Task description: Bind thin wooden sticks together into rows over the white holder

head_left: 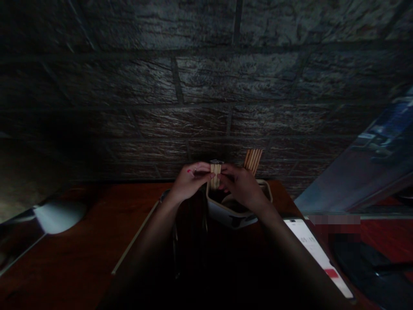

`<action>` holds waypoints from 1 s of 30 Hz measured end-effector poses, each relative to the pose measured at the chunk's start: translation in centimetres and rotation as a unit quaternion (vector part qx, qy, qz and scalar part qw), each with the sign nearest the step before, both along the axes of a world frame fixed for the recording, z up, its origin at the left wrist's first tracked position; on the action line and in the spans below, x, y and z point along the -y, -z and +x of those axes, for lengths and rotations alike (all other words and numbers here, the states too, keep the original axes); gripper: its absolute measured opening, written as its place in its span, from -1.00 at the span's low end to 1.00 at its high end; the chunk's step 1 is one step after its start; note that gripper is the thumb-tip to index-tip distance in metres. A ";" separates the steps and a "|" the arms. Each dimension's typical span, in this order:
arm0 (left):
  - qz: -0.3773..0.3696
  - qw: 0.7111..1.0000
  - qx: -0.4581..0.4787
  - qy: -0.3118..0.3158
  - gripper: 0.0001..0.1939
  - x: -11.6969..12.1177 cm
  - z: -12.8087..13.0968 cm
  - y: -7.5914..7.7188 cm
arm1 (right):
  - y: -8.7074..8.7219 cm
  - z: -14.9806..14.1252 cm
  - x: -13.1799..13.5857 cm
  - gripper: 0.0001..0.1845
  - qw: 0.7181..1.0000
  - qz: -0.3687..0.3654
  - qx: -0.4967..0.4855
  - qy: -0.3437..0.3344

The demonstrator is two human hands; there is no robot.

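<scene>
A bundle of pale wooden chopsticks (pixel 216 172) stands upright between my two hands, over the left part of an open container with a light rim (pixel 232 221). My left hand (pixel 192 178) closes on the bundle from the left, thumb across its front. From the right, my right hand (pixel 241 183) grips the same bundle with thumb and fingers. Something dark and shiny, too small to make out, sits at the bundle's top. Darker brown chopsticks (pixel 253 161) lean out of the container behind my right hand. Shadow hides much of the container's inside.
A brick-patterned wall (pixel 200 125) rises right behind the wooden table (pixel 93 241). One long thin stick (pixel 135 239) lies left of my left forearm, with thin metal utensils (pixel 176 254) beside it. A lit phone (pixel 318 254) lies at right. A white, cup-like object (pixel 61 217) is at left.
</scene>
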State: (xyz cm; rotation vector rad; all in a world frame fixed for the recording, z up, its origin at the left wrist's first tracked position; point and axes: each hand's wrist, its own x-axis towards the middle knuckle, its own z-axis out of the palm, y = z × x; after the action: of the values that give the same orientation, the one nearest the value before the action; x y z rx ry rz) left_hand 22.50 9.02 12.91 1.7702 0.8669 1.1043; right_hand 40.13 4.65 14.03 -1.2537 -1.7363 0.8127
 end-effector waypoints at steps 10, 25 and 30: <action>0.014 1.000 0.005 -0.012 -0.79 -0.1 0.0 0.3 | 0.0 0.0 0.0 -0.81 1.000 -0.003 0.003 -0.001; 0.009 1.000 0.001 -0.010 -0.80 0.1 0.0 0.0 | 0.2 0.1 -0.1 -0.78 1.000 -0.003 0.003 0.001; 0.006 1.000 0.003 -0.007 -0.77 0.0 -0.1 0.0 | 0.1 0.1 -0.1 -0.77 1.000 -0.013 -0.002 0.004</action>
State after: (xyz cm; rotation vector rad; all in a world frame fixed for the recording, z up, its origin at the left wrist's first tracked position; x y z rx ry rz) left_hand 22.44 9.04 12.95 1.7726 0.8706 1.1256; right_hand 40.19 4.72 13.96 -1.2737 -1.7216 0.8362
